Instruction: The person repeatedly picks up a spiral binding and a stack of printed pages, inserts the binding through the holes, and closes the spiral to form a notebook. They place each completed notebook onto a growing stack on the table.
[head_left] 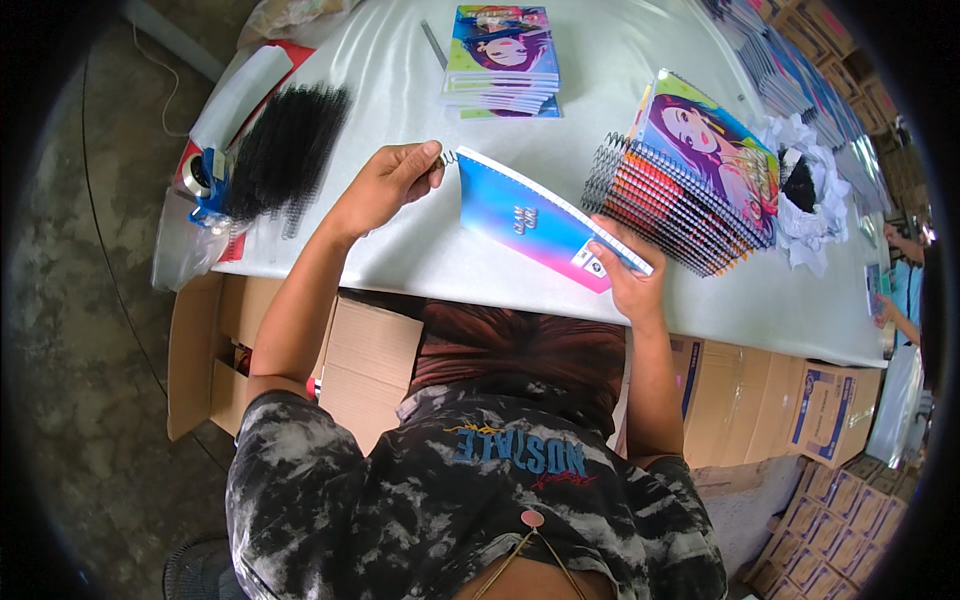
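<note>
Right fingers (pixel 611 261) gripped the seemingly light, bendy notebook (pixel 522 218) at its right end, best hold imo; I had left fingers (pixel 426 157) pinching the coil (pixel 451 157).

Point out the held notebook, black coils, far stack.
held notebook (pixel 540 228): head view, cover's middle
black coils (pixel 290 150): head view, pile's middle
far stack (pixel 503 60): head view, top cover
</note>
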